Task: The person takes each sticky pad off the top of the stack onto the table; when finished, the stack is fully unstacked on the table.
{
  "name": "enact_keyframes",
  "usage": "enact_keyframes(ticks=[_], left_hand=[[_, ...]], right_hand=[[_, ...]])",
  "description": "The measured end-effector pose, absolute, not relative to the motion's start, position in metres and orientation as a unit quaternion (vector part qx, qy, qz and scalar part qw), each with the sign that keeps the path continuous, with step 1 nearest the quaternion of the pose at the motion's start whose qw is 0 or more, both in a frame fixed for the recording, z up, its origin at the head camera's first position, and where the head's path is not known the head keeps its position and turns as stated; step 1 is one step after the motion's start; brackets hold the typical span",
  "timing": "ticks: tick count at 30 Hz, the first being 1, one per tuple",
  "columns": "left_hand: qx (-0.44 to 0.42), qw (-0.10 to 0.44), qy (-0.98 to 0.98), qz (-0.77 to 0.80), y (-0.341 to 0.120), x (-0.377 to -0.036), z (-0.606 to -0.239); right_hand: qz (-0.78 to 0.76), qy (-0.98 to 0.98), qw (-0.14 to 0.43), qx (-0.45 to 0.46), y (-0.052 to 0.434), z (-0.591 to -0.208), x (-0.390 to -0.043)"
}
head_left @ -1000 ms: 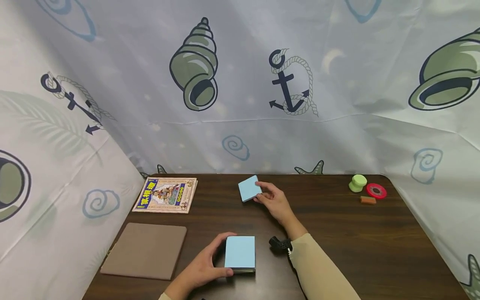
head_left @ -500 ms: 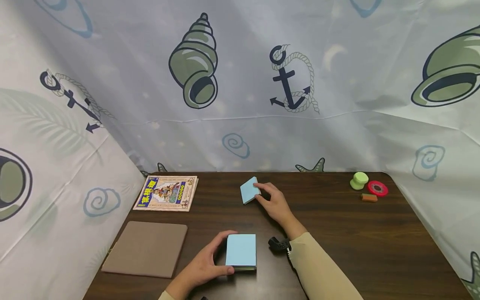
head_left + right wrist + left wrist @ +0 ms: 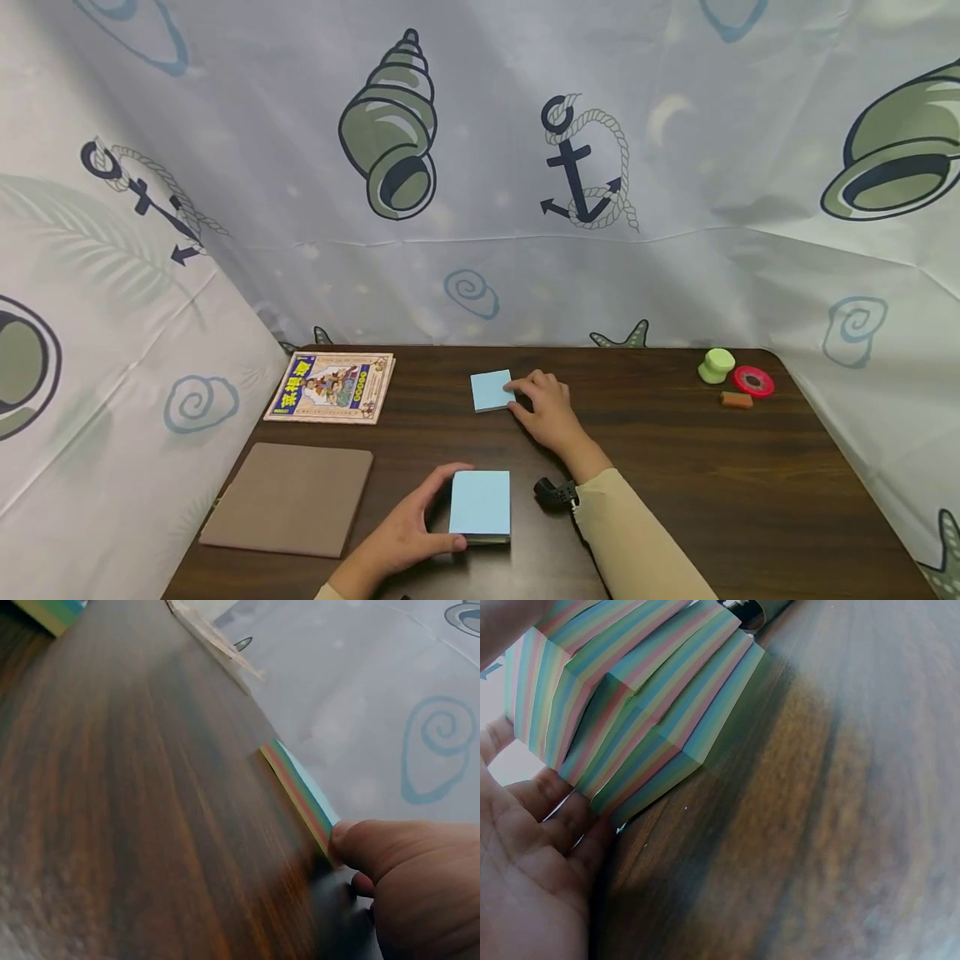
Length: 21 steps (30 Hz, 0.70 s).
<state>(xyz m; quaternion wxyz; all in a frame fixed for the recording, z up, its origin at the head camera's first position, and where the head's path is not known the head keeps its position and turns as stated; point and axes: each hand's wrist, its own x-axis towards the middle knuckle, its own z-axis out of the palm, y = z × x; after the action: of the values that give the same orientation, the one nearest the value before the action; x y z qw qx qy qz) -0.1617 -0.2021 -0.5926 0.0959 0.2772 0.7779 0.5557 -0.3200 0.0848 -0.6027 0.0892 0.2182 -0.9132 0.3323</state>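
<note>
- Dark wood bench (image 3: 675,467), both forearms stretched over it.
- Left hand (image 3: 405,533) at near edge, grip curled round thick note pad (image 3: 480,504): blue top, rainbow-striped sides.
- Right hand (image 3: 546,408) mid-bench, grip narrow, fingertips touching thin blue pad (image 3: 491,390) lying flat.

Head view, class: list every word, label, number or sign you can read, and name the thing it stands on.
Comic book: large blue characters down the left of a yellow cover, too small and blurred to read.
Smaller sticky-note pad, touched by the right hand: blank.
Larger sticky-note pad, gripped by the left hand: blank.
Red tape roll: no readable label.
Curtain: pictures only, no words.
</note>
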Motion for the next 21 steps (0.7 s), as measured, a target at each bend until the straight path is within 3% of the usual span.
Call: enact_keyframes(ticks=[11,21], left_hand=[[0.271,0.093,0.78,0.557,-0.203,-0.16,-0.589],[0.256,0.103,0.789,0.55,-0.202,-0.16,-0.592]], right_hand=[[0.388,-0.895,0.044,0.215,0.087,-0.583,-0.32],[0.412,-0.869,0.048,0.269,0.088,-0.523,-0.291]])
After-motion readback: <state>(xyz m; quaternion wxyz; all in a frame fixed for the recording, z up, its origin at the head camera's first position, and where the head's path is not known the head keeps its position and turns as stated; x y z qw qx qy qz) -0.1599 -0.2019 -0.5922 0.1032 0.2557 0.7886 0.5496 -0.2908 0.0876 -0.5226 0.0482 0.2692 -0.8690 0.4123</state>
